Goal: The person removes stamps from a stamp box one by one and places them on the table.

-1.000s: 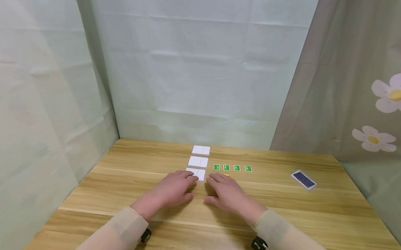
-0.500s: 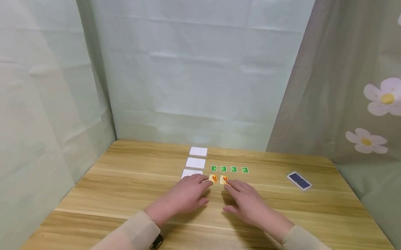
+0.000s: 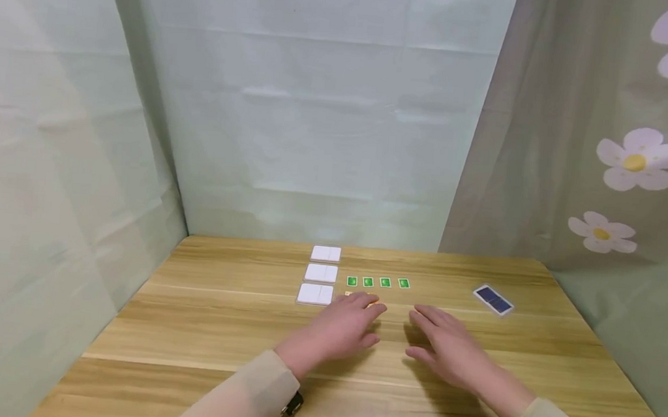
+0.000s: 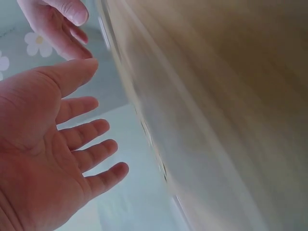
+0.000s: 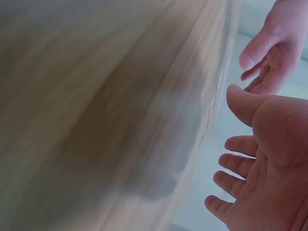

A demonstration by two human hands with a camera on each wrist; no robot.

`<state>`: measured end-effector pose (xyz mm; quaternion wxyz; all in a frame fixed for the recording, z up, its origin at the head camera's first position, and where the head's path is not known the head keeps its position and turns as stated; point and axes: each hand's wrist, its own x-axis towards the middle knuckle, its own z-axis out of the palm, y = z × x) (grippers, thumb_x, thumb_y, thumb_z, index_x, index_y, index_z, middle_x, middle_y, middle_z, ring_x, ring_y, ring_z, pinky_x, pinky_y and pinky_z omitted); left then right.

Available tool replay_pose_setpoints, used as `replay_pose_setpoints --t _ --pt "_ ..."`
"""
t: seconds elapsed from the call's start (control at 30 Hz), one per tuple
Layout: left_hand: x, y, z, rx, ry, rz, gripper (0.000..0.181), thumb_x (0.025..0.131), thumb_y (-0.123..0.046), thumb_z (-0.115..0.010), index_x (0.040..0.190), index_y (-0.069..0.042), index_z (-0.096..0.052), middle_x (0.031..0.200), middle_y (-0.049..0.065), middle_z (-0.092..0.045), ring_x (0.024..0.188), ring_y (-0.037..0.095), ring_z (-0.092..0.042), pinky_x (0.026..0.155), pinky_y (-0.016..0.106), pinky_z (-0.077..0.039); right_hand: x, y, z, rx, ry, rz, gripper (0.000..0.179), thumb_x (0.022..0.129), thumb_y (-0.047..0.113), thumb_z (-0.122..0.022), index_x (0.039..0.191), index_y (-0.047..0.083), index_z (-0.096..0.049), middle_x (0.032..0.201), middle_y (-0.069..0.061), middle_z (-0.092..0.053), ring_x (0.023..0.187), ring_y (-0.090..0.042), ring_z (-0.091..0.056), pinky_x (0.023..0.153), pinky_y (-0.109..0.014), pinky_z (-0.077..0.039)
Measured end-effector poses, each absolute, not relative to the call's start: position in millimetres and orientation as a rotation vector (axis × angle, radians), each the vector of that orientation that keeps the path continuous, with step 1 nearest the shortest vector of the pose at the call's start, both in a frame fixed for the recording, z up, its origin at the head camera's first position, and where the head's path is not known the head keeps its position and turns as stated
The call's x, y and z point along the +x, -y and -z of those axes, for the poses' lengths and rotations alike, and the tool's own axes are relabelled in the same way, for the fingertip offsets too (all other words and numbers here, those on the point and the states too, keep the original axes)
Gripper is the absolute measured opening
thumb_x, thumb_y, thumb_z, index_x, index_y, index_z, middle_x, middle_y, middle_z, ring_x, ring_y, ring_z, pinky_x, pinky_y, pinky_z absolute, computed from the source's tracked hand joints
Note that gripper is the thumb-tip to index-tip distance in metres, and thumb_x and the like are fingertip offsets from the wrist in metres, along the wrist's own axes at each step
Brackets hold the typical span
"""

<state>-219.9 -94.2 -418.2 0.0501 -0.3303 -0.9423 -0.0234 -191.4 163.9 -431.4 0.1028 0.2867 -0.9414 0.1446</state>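
Both hands hover low over the wooden table with relaxed fingers and nothing held. My left hand (image 3: 342,327) overlaps two small orange-and-yellow cards in the head view, so that only slivers of the orange card (image 3: 349,294) and its neighbour show past the fingers. To the right, apart from it, is my right hand (image 3: 452,349), its fingertips over bare wood. Just beyond the hands runs a row of several small green cards (image 3: 385,282). In the left wrist view the left palm (image 4: 43,139) faces inward with spread fingers; the right palm (image 5: 284,144) looks the same in its own wrist view.
Three white cards lie in a column left of the green row: a near one (image 3: 315,294), a middle one (image 3: 321,273) and a far one (image 3: 326,254). A dark blue card (image 3: 493,299) lies tilted at the right. Curtains (image 3: 316,135) enclose the table (image 3: 212,336).
Both hands have moved to the right and further apart. The left hand has left the nearest white card and now covers the orange cards, which the right hand overlapped before.
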Motion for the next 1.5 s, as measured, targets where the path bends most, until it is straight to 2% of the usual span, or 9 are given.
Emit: replay_pose_setpoints --t 0.3,0.5,0.93,1.27,1.5 --pt "-221 62 416 -1.053 2.866 0.135 0.059 0.106 -0.043 -0.076 0.157 -0.017 -0.061 0.167 0.009 -0.051 0.153 0.028 -0.049 0.121 0.051 -0.046 -190 -187 437 0.737 2.783 -0.474 0.067 0.098 0.031 -0.086 0.149 -0.006 -0.063 0.155 -0.028 -0.058 0.141 -0.052 -0.056 0.114 -0.068 -0.046" --pt "-226 42 414 -1.08 2.874 0.116 0.06 0.108 -0.045 -0.072 0.16 -0.018 -0.058 0.169 0.007 -0.048 0.155 0.026 -0.047 0.124 0.046 -0.043 -194 -211 441 0.655 2.796 -0.461 0.069 0.097 0.032 -0.087 0.147 -0.009 -0.063 0.152 -0.032 -0.058 0.138 -0.056 -0.056 0.109 -0.07 -0.049" --pt "-235 4 415 -1.114 2.868 0.093 0.058 0.109 -0.048 -0.07 0.159 -0.021 -0.059 0.166 0.002 -0.053 0.153 0.019 -0.048 0.12 0.041 -0.046 -209 -254 439 0.521 2.853 -0.401 0.072 0.097 0.032 -0.088 0.145 -0.013 -0.06 0.147 -0.04 -0.056 0.131 -0.062 -0.057 0.102 -0.073 -0.051" --pt "-240 -15 417 -1.085 2.895 0.116 0.057 0.11 -0.049 -0.067 0.16 -0.024 -0.058 0.168 -0.001 -0.051 0.154 0.017 -0.047 0.121 0.039 -0.044 -230 -277 440 0.441 2.857 -0.391 0.064 0.098 0.027 -0.086 0.14 -0.014 -0.062 0.136 -0.043 -0.059 0.124 -0.063 -0.059 0.1 -0.074 -0.05" --pt "-245 -20 418 -1.078 2.899 0.121 0.057 0.109 -0.05 -0.068 0.159 -0.025 -0.059 0.167 -0.002 -0.051 0.154 0.016 -0.047 0.121 0.04 -0.045 -242 -292 439 0.363 2.904 -0.37 0.07 0.1 0.027 -0.082 0.145 -0.019 -0.055 0.141 -0.049 -0.053 0.128 -0.069 -0.052 0.106 -0.078 -0.045"
